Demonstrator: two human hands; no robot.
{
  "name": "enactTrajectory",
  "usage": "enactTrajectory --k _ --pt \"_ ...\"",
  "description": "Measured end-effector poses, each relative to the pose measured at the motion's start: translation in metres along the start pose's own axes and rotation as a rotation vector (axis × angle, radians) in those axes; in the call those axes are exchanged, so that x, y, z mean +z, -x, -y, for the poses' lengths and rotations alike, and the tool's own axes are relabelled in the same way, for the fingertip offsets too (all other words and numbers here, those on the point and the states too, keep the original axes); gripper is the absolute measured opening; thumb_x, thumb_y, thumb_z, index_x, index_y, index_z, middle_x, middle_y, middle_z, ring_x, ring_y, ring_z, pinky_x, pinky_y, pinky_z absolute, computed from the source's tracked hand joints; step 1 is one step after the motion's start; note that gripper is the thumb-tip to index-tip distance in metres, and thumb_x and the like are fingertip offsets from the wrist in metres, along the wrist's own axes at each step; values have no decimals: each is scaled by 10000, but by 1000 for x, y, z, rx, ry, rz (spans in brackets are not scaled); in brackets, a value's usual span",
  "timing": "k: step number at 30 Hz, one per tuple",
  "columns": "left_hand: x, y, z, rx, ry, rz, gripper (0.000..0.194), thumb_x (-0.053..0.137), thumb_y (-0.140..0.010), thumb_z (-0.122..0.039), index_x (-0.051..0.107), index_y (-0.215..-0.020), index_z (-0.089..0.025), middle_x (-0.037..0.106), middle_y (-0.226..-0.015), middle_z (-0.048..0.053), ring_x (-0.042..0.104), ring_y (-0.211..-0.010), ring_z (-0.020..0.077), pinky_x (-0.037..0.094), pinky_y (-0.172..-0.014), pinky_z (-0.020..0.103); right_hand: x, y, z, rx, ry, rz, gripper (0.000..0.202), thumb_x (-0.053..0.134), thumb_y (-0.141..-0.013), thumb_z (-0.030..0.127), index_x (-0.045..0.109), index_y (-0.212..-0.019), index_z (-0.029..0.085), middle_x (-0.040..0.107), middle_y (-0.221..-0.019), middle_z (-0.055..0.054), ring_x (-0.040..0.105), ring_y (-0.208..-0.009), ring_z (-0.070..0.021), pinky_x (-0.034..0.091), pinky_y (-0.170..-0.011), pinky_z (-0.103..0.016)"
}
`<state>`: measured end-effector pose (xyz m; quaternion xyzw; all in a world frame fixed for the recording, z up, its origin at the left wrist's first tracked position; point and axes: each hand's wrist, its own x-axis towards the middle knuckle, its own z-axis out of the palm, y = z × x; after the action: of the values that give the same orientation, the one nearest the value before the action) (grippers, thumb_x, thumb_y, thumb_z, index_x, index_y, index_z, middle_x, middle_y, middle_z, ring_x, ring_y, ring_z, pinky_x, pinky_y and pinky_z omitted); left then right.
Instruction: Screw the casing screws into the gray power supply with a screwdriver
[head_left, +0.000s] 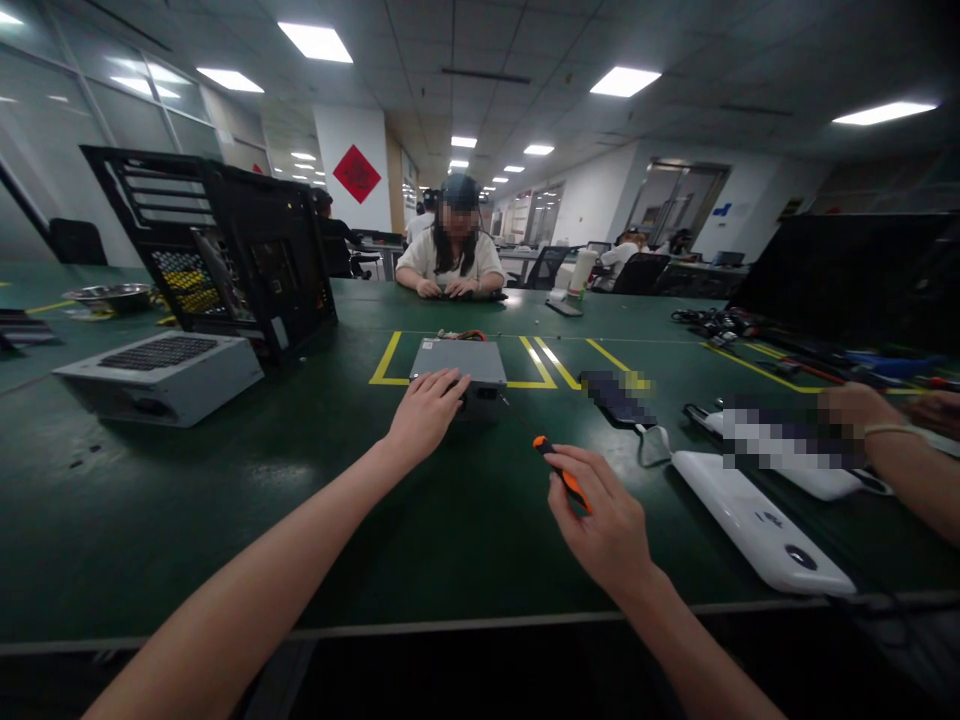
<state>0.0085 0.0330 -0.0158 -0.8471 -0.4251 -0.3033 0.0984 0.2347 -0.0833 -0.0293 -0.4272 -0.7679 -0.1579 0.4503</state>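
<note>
"Power supply [466, 357], where?"
"Middle of green table [465, 540], under left hand [426, 415], extended fingers laid on top."
"And in right hand [606, 517]?"
"Gripping orange-black screwdriver [575, 488], shaft toward near right corner. Far left: black computer case [289, 265]."

On my left, a black open-framed metal computer case [225, 205] stands on the green bench [450, 560], a round silver metal bowl [112, 292] beside it. At right I see a white oblong device [750, 520]; farther back, a red diamond-shaped sign [356, 174] on a white pillar [330, 135].
</note>
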Motion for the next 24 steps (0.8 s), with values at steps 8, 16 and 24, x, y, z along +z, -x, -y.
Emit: enactTrajectory --k 8,16,24 --pt "-11 19 -8 29 -250 -10 394 387 -910 -234 456 -1296 -199 479 -1327 99 429 -1213 245 345 -1000 416 5 5 1 23 57 39 209 479 -836 148 556 -1029 170 626 -999 -87 633 -882 -170 547 -759 -302" --pt "-9 25 -10 16 -263 -45 410 383 -907 -221 436 -1313 -198 474 -1325 100 406 -1222 246 330 -1009 425 8 4 6 14 43 45 203 486 -836 143 554 -1026 164 623 -1000 -87 633 -876 -162 550 -753 -287" --pt "-8 27 -11 10 -265 -46 417 392 -904 -226 425 -1319 -194 456 -1335 106 381 -1245 250 306 -1029 433 11 4 6 2 53 45 206 492 -837 144 556 -1032 157 623 -996 -84 632 -886 -159 549 -758 -276"
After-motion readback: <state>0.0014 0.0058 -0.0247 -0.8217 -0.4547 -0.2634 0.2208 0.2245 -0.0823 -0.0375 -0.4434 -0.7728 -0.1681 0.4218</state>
